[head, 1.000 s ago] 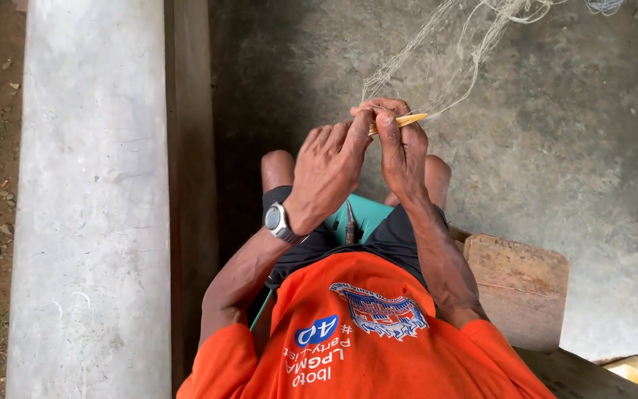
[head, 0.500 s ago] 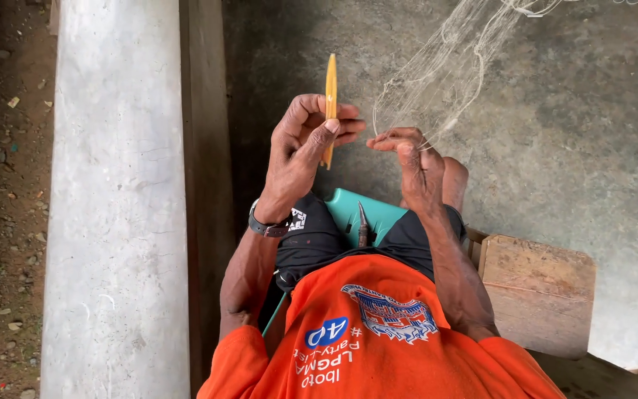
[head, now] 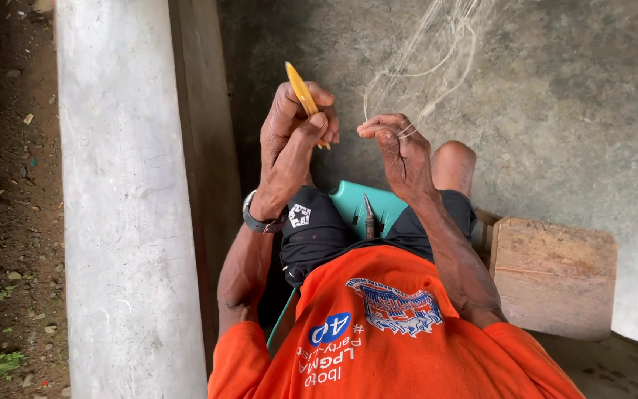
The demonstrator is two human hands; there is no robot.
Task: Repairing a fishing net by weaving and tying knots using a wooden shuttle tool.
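The person's left hand (head: 289, 140) pinches a slim yellow plastic netting needle (head: 302, 92) between thumb and fingers (head: 317, 122), the fingers pressed together around its lower part. The needle points up and slightly left, its pointed tip clear above the knuckles. A dark wristwatch (head: 258, 219) sits on that wrist.

Just beside it, a small gap apart, the right hand (head: 400, 151) is raised with its fingertips (head: 378, 127) drawn together, pinching strands of a fine pale fishing net (head: 430, 66). A few threads loop over the fingers, and the net rises from there toward the top edge of the view, loose and translucent against the grey concrete floor (head: 555, 111).

The person sits with knees bent, in an orange printed shirt (head: 378, 332) and dark shorts (head: 311, 229). A teal plastic seat (head: 363, 203) shows between the legs, and a small dark pointed metal tool (head: 368, 216) lies on it, below the hands and touched by neither.

To the left stands a broad pale concrete post (head: 119, 222), with a dark wooden plank (head: 201, 148) along its right side and bare soil with scattered pebbles (head: 1, 222) beyond. At the right, near the person's right elbow, sits a worn wooden block (head: 555, 273).
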